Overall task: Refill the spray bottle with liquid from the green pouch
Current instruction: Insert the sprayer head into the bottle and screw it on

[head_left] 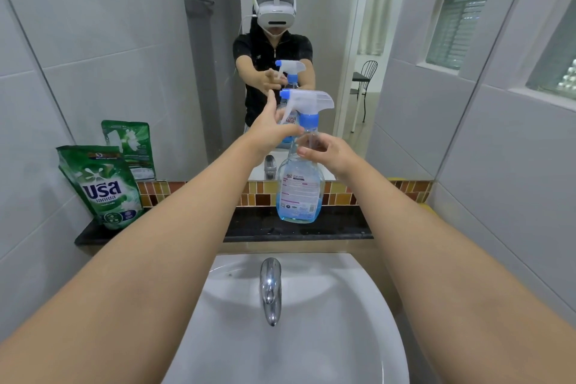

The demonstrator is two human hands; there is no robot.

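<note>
Gripping spray bottle (300, 184) neck, both hands.

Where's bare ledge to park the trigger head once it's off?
The black ledge looks bare between the spray bottle and its right end, and, largely hidden by the left forearm, between the green pouch and the bottle. Crowded around the bottle neck, where the left hand and right hand meet.
</note>
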